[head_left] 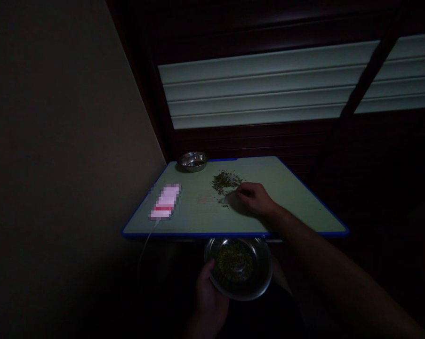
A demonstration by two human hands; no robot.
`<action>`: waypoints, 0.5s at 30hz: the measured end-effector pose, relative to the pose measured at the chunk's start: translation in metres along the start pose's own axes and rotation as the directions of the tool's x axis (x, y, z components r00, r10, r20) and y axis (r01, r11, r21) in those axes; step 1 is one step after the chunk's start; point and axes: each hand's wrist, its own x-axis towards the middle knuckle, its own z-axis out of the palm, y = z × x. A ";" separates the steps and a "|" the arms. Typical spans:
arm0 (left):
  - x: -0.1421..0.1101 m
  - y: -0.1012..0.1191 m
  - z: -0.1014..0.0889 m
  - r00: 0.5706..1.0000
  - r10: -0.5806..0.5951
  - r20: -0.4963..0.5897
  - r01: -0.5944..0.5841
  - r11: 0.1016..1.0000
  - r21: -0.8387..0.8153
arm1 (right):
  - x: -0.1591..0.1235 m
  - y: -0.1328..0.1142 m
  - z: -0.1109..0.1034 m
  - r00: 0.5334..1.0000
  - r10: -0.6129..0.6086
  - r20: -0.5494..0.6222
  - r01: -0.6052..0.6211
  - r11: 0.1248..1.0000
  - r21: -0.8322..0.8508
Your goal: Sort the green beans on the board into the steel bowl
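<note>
My left hand [212,292] grips the rim of a metal bowl [266,270] below the table's near edge, thumb over the rim. Small green grains, like mung beans [233,259], cover part of the bowl's bottom. On the tabletop, my right hand [254,197] is closed in a pinch, and whatever its fingertips hold is hidden. Just beyond and left of those fingers lies a loose pile of small dark green grains [222,181]. A few stray grains [224,205] are scattered nearer to me, beside a pale patch.
The pale green table [184,226] has a blue edge. A small metal bowl [193,162] stands at its back left corner. A phone [165,202], blurred out, lies at the left with a white cable [145,245] hanging off the edge. A wall [74,165] rises on the left.
</note>
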 end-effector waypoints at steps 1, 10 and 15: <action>0.000 0.000 0.000 1.000 0.002 0.003 -0.002 1.000 -0.004 | 0.000 0.000 0.000 1.000 0.026 -0.008 -0.026 1.000 0.005; 0.000 0.000 -0.001 1.000 0.003 0.029 -0.002 1.000 -0.016 | -0.001 0.001 -0.002 0.991 0.129 0.029 -0.129 0.992 -0.004; 0.000 0.000 -0.001 0.999 0.000 0.033 0.001 1.000 -0.011 | -0.001 0.001 -0.001 0.991 0.129 0.026 -0.130 0.991 0.029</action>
